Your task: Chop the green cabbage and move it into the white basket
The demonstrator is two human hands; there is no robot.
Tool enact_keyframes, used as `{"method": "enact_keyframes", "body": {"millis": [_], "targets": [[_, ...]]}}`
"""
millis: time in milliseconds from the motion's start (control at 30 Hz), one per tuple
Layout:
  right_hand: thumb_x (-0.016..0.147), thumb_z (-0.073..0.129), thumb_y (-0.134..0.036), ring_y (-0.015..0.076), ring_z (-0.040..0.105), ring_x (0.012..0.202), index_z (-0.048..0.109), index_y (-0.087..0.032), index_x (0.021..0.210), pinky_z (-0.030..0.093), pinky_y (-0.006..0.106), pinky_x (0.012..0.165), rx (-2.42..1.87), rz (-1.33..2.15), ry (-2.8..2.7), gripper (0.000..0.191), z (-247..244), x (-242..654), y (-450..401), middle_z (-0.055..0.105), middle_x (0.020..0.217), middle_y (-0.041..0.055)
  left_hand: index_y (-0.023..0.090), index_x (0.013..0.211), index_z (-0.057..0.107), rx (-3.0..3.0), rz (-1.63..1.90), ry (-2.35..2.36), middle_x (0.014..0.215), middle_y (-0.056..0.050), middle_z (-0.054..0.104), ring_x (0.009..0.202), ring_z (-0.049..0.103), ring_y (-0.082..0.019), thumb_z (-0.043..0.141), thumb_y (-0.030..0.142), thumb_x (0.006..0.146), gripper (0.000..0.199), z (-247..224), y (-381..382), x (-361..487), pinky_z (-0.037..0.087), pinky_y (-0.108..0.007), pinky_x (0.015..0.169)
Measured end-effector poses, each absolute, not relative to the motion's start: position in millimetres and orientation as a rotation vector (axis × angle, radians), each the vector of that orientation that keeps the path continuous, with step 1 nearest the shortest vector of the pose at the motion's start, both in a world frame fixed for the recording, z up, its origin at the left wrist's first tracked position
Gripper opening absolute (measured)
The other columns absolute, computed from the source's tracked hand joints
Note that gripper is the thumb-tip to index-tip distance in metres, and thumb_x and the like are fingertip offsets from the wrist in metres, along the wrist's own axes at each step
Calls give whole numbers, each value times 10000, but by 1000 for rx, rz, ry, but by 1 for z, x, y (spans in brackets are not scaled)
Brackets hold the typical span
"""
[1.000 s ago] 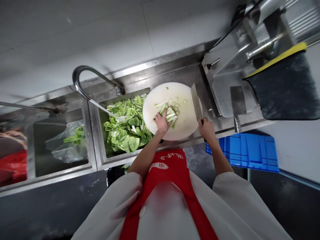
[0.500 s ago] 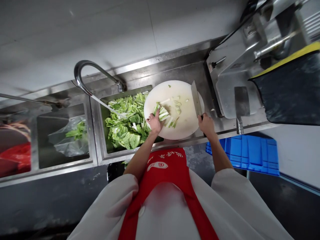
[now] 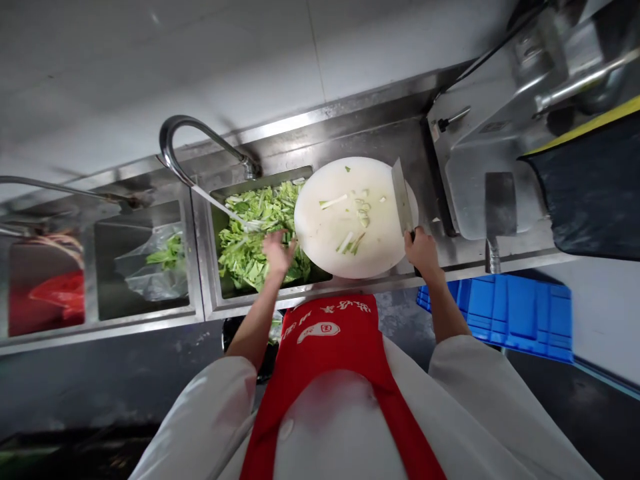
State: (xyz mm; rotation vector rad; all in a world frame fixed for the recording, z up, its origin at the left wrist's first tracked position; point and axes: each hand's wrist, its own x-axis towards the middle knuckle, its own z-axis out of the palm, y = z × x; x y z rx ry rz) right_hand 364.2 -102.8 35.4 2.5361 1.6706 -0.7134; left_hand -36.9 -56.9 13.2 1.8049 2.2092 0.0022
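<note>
My left hand [image 3: 279, 253] is over the sink full of cut leafy greens [image 3: 250, 230], its fingers apart and nothing in its grasp. In my right hand [image 3: 421, 251] is the handle of a cleaver [image 3: 403, 197], whose blade lies over the right side of the round white cutting board [image 3: 320, 233]. A few pale stem pieces [image 3: 351, 243] and small green scraps are scattered on the board. Water runs from the curved faucet [image 3: 175, 160] onto the greens.
Left of the greens, another sink holds a clear plastic bag [image 3: 155, 270] with leaves; a red bag [image 3: 63, 293] lies farther left. At the right stand a metal machine [image 3: 467, 173] and a second wide blade [image 3: 500, 203]. A blue crate [image 3: 515, 317] sits below the counter.
My left hand has moved left from the board to above the sink, and the bunch of cut stems it held has left the board. My right hand still holds the cleaver.
</note>
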Motion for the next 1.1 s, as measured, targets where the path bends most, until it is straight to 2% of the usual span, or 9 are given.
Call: {"method": "enact_keyframes", "body": {"millis": [67,167,300,467,633,733,800,933,1100], "targets": [[1082,393,-363,307,685,967,610,-88,1182,424,333,812,2535,-689,1668,364,34,365,-103,733,1022,211,219,1308,682,1978,-5,1859,1343,-126,644,1294,525,-310,528,413,1003,392,10,-61,22,407,-465,1130],[1083,410,-373,307,695,963,619,-99,1186,428,331,791,2531,-669,1666,361,33,367,-103,734,1010,207,210,1290,698,2101,-74,1692,1297,-152,651,1282,510,-351,594,353,962,373,0,-64,85,401,-502,1107],[1085,423,-364,322,703,980,612,-90,1204,432,337,787,2518,-680,1654,354,36,367,-102,732,1017,228,179,1185,719,2102,-26,1710,1234,-155,663,1257,525,-344,542,196,955,291,-13,-38,82,408,-494,1098],[1105,386,-343,316,715,972,579,-95,1233,434,331,803,2473,-673,1657,339,44,349,-103,737,1027,216,146,1231,673,2075,343,1737,1516,-143,524,1411,452,-271,513,240,993,302,-20,37,54,347,-438,1220],[1105,400,-376,282,721,918,591,-127,1201,437,308,788,2345,-811,1762,328,53,324,-116,747,977,187,157,1480,529,1964,404,1547,1637,-128,435,1591,264,-274,440,371,1052,487,-30,49,84,231,-480,1302],[1081,440,-396,250,709,853,614,-168,1074,452,292,759,2393,-1040,1813,287,49,331,-129,743,908,139,156,1500,511,1924,504,1405,1592,-130,499,1542,378,-235,294,453,1096,547,-36,32,98,294,-430,1286],[1061,447,-438,210,678,712,601,-193,975,469,278,685,2532,-1337,1728,302,38,349,-138,712,788,79,151,1523,487,1900,610,1438,1587,-135,503,1513,422,-213,240,483,1101,591,-41,30,102,320,-400,1275],[944,561,-633,139,487,410,552,-217,892,424,258,441,2751,-2082,1349,420,5,396,-166,528,553,-57,185,1576,459,1996,631,1437,1688,-132,356,1609,228,-281,356,587,1067,657,-53,42,113,184,-506,1317],[800,737,-705,106,436,353,539,-215,890,400,234,346,2769,-2449,1035,536,-30,403,-192,474,512,-100,255,1505,572,2225,540,1064,1655,-115,419,1599,257,-305,521,598,1006,607,-65,16,132,160,-561,1314]]}}
